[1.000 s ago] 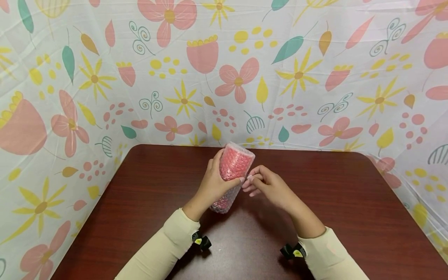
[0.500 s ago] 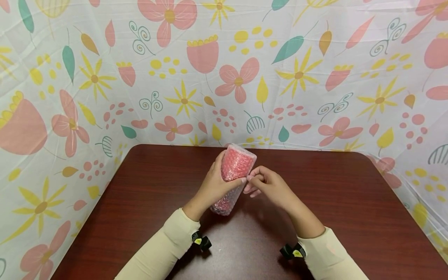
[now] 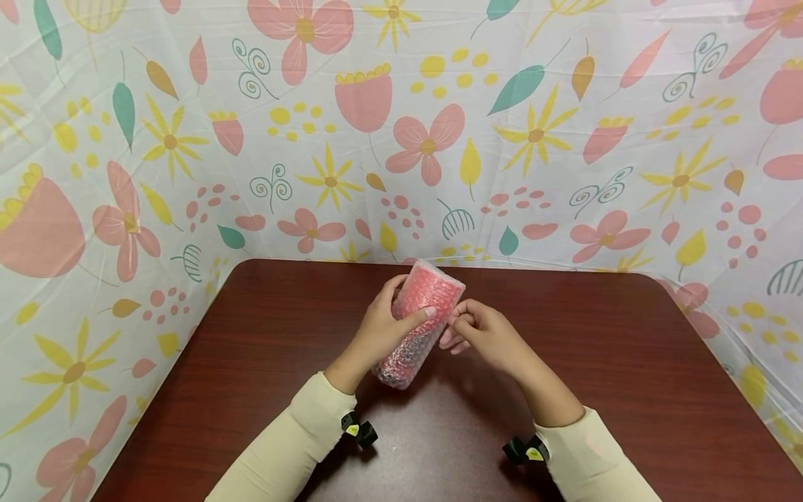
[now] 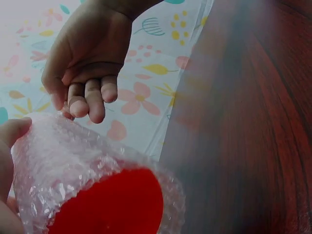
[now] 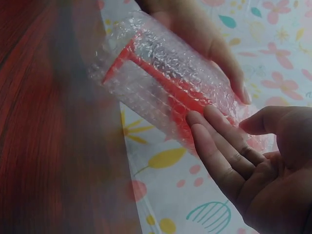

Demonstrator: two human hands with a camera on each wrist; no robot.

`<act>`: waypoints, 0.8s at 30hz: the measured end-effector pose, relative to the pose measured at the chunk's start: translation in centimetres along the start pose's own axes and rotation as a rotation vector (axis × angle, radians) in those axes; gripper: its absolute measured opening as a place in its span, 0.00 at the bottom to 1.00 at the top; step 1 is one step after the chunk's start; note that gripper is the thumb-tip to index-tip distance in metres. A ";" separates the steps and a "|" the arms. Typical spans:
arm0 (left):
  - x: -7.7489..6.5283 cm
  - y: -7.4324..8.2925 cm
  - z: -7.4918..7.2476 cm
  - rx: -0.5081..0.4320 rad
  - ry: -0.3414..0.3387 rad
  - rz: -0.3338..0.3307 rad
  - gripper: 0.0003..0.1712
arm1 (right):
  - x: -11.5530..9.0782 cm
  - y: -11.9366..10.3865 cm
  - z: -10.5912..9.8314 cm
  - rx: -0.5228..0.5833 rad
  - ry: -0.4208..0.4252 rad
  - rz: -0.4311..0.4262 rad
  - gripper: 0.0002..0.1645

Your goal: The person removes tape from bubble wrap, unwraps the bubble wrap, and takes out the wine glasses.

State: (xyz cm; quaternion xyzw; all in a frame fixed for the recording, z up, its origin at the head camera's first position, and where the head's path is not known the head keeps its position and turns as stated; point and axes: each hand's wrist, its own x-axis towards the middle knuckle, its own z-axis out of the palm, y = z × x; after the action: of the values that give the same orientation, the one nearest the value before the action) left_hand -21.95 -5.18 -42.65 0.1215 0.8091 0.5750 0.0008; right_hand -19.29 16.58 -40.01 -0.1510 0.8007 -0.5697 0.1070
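A red object in clear bubble wrap [image 3: 433,291] is held tilted above the table. Through the wrap, a thin red stem [image 5: 163,80] and a round red end [image 4: 114,204] show, like a goblet; the rest is blurred by the bubbles. My left hand [image 3: 379,328] grips the parcel from its left side, thumb across the front and fingers partly hidden behind. At the parcel's right edge, my right hand [image 3: 489,338] pinches the bubble wrap between thumb and bent index finger. Its other fingers [image 5: 229,146] extend loosely alongside the wrap.
Beneath both hands lies a dark red-brown wooden table [image 3: 282,314]. A white cloth with a flower print [image 3: 426,146] hangs behind it and at the sides. Each sleeved wrist carries a small black camera mount [image 3: 359,430].
The parcel has shifted slightly right and turned a little in my left hand. My left thumb has slid from its right edge up onto its front. The right hand has barely moved.
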 end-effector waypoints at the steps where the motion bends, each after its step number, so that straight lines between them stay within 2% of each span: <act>1: 0.0 0.0 0.0 0.013 0.019 0.004 0.49 | 0.0 0.0 0.0 0.000 -0.003 -0.001 0.12; 5: 0.0 0.0 0.2 0.069 0.083 0.014 0.52 | 0.0 -0.2 0.1 0.002 -0.008 -0.012 0.12; 11: -0.1 0.1 0.3 0.104 0.125 0.032 0.52 | -0.1 -0.2 0.1 -0.006 -0.022 -0.032 0.14; 15: -0.3 0.3 0.3 0.119 0.160 0.050 0.54 | -0.1 0.1 -0.1 0.005 -0.062 -0.068 0.13; 19: -0.4 0.4 0.3 0.136 0.177 0.067 0.54 | -0.1 0.2 -0.2 0.012 -0.094 -0.084 0.13; 24: -0.4 0.3 0.3 0.139 0.179 0.071 0.54 | 0.0 0.1 -0.2 0.011 -0.076 -0.084 0.16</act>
State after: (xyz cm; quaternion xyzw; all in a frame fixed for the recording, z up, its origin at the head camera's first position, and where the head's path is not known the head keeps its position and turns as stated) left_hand -21.50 -4.85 -42.54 0.0983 0.8391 0.5255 -0.1002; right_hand -19.34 16.82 -40.01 -0.2054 0.7859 -0.5720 0.1141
